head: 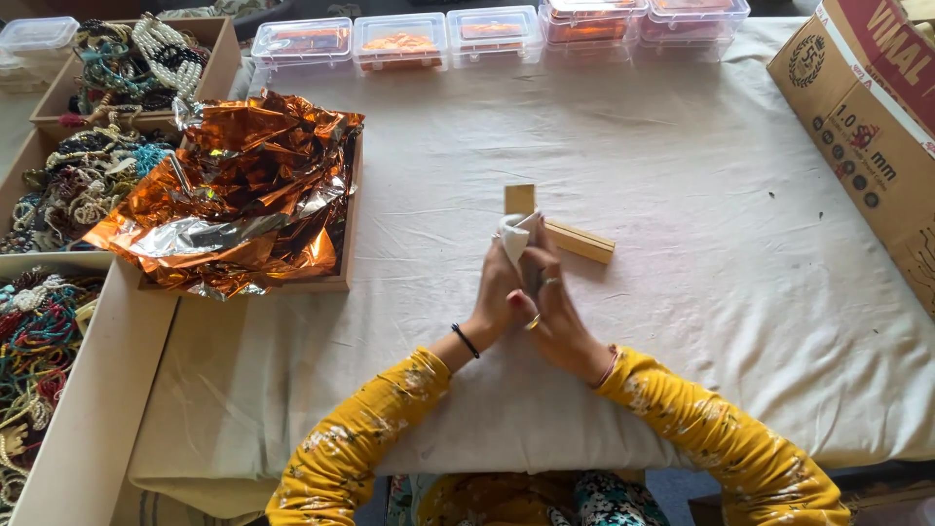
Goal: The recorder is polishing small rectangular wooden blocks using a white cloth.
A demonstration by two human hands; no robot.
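My left hand and my right hand are pressed together at the middle of a table covered with a white cloth. Between the fingertips they hold a small white folded piece of paper or cloth. Just behind the hands lie two light wooden pieces: a small block and a longer slotted strip that runs to the right. Both arms wear yellow flowered sleeves; a black band is on the left wrist.
A wooden tray with crumpled orange and silver foil sits left of centre. Trays of bead jewellery line the left side. Several clear lidded plastic boxes stand along the far edge. A cardboard box is at the right.
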